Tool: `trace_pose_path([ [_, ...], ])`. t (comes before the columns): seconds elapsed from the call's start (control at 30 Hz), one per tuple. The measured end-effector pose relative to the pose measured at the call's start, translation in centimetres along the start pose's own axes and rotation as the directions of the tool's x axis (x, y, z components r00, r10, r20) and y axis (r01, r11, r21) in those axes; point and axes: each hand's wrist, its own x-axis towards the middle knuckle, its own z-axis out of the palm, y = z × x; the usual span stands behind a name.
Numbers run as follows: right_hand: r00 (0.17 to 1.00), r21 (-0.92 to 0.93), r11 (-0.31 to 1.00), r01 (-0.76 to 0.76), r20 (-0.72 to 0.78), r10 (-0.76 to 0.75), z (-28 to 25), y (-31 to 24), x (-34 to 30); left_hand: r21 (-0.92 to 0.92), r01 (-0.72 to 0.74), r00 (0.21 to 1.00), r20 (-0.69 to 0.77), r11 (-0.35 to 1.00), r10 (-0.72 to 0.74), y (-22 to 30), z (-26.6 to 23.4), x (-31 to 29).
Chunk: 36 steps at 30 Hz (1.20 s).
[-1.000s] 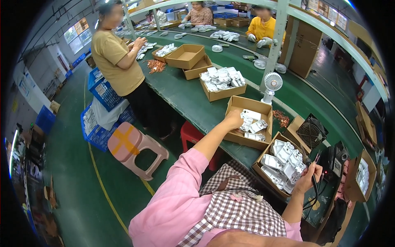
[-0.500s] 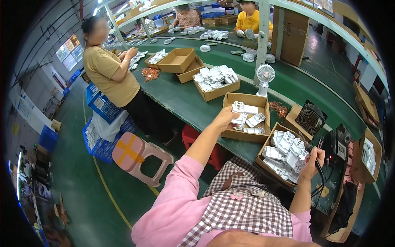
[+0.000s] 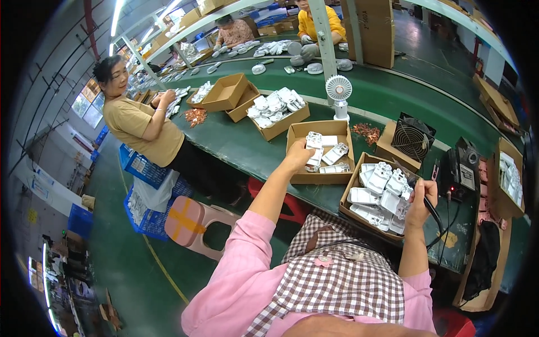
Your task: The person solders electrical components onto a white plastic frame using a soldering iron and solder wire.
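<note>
My left hand reaches into a cardboard box on the green bench, fingers closed on a white plastic part at the box's left side. Several more white parts lie in that box. My right hand grips a black pen-shaped tool with a cable, held over a second cardboard box filled with white plastic housings.
A small white fan, a black square fan and a black control unit stand on the bench. More boxes of white parts lie farther along. A person in a tan shirt stands left beside blue crates and a pink stool.
My left hand stays at the box's left side on a white part. My right hand keeps the tool over the second box. My head has turned, shifting the scene.
</note>
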Motion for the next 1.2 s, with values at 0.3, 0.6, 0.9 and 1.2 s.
trace_pose_path([
  [0.3, 0.999, -0.042, 0.999, -0.030, -0.041, 0.029, -0.1, 0.2, -0.8, 0.165, -0.245, 0.964, -0.059, 0.955, 0.258, -0.3, 0.1, -0.7],
  [0.6, 0.998, 0.008, 0.999, 0.054, 0.024, -0.054, 0.1, -0.2, -0.7, 0.391, -0.171, 0.971, -0.087, 0.904, 0.222, 2.4, 0.9, -3.4],
  [0.9, 0.997, -0.072, 0.996, 0.061, -0.036, -0.064, -1.5, 0.4, -1.0, 0.741, -0.193, 0.976, 0.076, 0.643, 0.205, 1.7, 3.2, 0.6],
  [1.2, 0.998, 0.056, 0.997, -0.057, 0.006, 0.057, -0.2, -0.2, 0.1, 0.801, -0.371, 0.921, 0.252, 0.470, 0.298, 3.9, -1.6, 1.6],
])
